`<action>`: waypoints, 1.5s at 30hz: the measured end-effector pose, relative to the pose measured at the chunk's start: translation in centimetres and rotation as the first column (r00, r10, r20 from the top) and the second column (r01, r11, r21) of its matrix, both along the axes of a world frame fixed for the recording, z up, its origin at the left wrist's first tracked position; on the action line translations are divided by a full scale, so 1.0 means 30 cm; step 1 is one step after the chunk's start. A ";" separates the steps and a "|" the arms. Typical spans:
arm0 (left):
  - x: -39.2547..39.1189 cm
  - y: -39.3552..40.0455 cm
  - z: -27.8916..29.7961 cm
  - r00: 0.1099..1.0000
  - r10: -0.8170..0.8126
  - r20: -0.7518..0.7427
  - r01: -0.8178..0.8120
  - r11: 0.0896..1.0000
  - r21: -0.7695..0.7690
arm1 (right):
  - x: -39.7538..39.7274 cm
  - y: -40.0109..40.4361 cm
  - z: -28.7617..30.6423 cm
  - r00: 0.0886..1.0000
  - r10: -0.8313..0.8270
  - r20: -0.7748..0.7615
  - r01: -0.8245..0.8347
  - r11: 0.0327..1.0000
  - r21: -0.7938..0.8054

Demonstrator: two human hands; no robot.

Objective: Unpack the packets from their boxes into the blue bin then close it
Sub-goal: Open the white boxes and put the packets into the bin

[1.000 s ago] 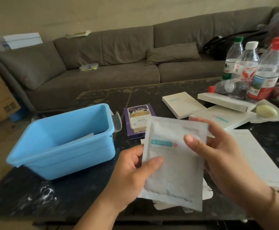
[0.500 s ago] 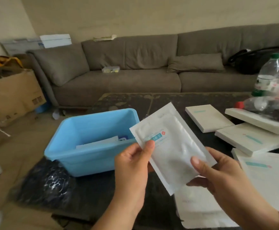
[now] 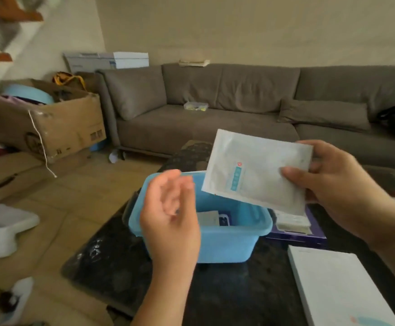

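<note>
A white packet with a teal label hangs above the open blue bin, tilted, its lower left corner over the bin's far right part. My right hand pinches the packet's right end between thumb and fingers. My left hand hovers in front of the bin's left half, empty, fingers loosely curled, blocking part of the bin. Inside the bin lie a pale packet and something dark purple. A purple box sits just right of the bin, a white box nearer me.
The bin stands on a dark marbled table. A grey sofa runs behind it. Cardboard boxes and white objects lie on the tiled floor to the left.
My left hand has let go of the packet and dropped in front of the bin. The right hand alone carried the packet left, over the bin. The view swung left.
</note>
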State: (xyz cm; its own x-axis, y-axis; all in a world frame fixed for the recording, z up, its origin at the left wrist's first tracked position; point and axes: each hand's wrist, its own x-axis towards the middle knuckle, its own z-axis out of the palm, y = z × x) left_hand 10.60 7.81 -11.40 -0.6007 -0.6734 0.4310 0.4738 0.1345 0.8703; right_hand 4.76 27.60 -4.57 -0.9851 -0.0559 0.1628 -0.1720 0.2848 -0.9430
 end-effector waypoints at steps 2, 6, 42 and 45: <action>-0.014 -0.072 -0.002 0.988 0.150 -0.030 -0.151 0.988 -0.029 | -0.068 -0.082 0.010 0.997 0.061 0.043 -0.066 0.993 0.101; -0.040 -0.162 -0.018 0.965 0.243 0.101 -0.240 0.970 -0.039 | -0.163 -0.244 -0.055 0.958 0.131 0.256 -0.210 0.927 0.310; -0.012 -0.078 -0.028 0.944 0.212 -0.253 -0.323 0.752 -0.575 | -0.146 -0.306 -0.165 0.875 0.457 0.159 -0.348 0.364 0.864; 0.057 0.042 -0.060 0.947 -0.200 -0.250 -0.069 0.636 -0.769 | -0.028 -0.122 -0.087 0.848 0.494 -0.190 -0.283 0.727 0.625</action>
